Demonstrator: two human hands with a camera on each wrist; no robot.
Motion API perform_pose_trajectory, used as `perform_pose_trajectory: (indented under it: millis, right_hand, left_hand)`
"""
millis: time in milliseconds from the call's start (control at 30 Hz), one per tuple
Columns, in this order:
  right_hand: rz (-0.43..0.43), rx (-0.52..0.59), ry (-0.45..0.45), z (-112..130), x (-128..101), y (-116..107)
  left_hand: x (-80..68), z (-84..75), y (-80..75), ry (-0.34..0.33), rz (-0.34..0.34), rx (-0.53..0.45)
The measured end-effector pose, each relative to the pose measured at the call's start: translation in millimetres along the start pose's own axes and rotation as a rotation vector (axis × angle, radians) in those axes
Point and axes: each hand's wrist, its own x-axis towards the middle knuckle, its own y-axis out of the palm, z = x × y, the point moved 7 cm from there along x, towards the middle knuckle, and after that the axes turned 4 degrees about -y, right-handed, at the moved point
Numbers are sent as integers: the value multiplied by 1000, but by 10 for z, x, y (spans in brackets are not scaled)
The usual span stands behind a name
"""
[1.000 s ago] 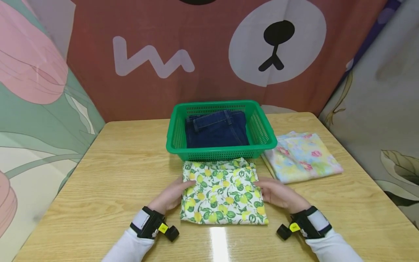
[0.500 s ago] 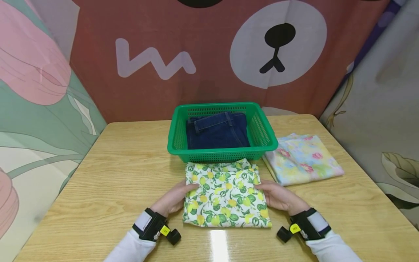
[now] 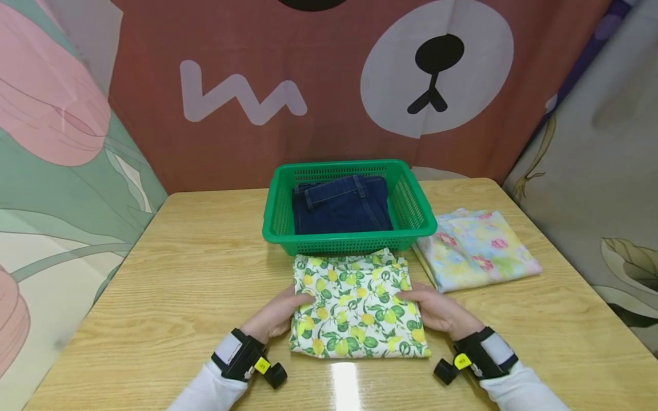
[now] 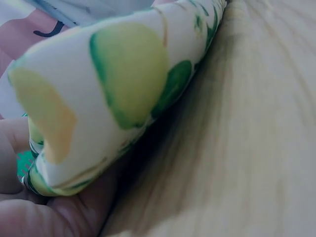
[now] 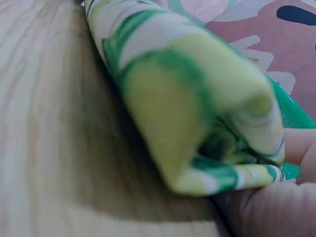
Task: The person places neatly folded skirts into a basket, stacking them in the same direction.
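A folded lemon-print cloth [image 3: 356,305] lies on the wooden table [image 3: 180,274] just in front of a green basket [image 3: 349,237]. My left hand [image 3: 275,315] grips its left edge, thumb on top and fingers beneath, as the left wrist view shows with the cloth [image 4: 113,98] resting on my fingers [image 4: 59,217]. My right hand [image 3: 437,309] grips the right edge the same way; in the right wrist view the fold of cloth [image 5: 197,108] sits over my fingers [image 5: 266,212]. Both edges are raised a little off the table.
Folded dark denim [image 3: 340,202] lies in the green basket. A folded pastel floral cloth [image 3: 475,246] sits at the right of the table. Printed fabric walls stand close around the table on the back, left and right.
Both hands have closed in on the lemon-print cloth's sides, thumbs moving onto its top. The cloth looks slightly narrower and bunched at the edges.
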Motion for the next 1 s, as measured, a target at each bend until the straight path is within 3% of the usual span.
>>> perform_pose_trajectory:
  millis: [467, 800, 1000]
  right_hand:
    - [-3, -9, -8, 19, 1, 24]
    - [-58, 4, -14, 48, -1, 37]
    - [-75, 27, -54, 128, -27, 66]
  left_hand:
    - [-6, 19, -28, 6, -52, 18]
    - [-27, -35, -62, 64, -91, -38]
    - [-29, -89, -54, 107, -76, -69]
